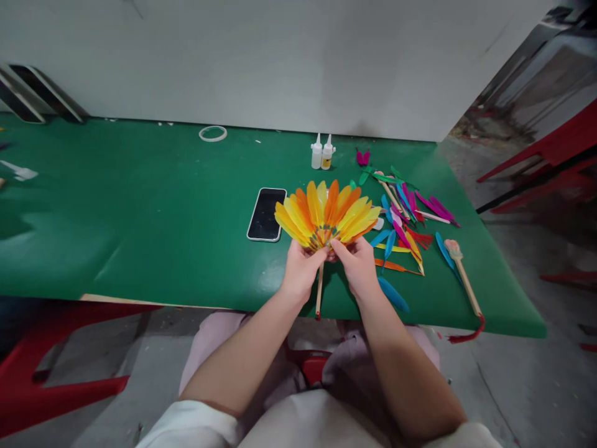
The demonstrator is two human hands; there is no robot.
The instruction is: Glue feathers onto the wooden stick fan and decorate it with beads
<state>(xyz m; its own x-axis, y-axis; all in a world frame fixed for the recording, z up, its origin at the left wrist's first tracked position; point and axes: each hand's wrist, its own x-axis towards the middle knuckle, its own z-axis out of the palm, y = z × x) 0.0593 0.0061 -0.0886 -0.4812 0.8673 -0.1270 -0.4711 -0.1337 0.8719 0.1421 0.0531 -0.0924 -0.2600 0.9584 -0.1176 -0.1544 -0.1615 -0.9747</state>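
Observation:
A feather fan of yellow and orange feathers is spread out in front of me, its wooden handle pointing down toward the table's front edge. My left hand grips the fan's base from the left. From the right, my right hand closes on the same base. Both thumbs press near the point where the feathers meet; the other fingers are mostly hidden behind the fan. A smartphone lies just left of the fan. Loose coloured feathers are scattered close to my right hand.
Two small glue bottles stand beyond the fan, near the white partition. A wooden handle with a red tassel lies at the right of the green table. A tape ring rests farther back. Red stools flank the table.

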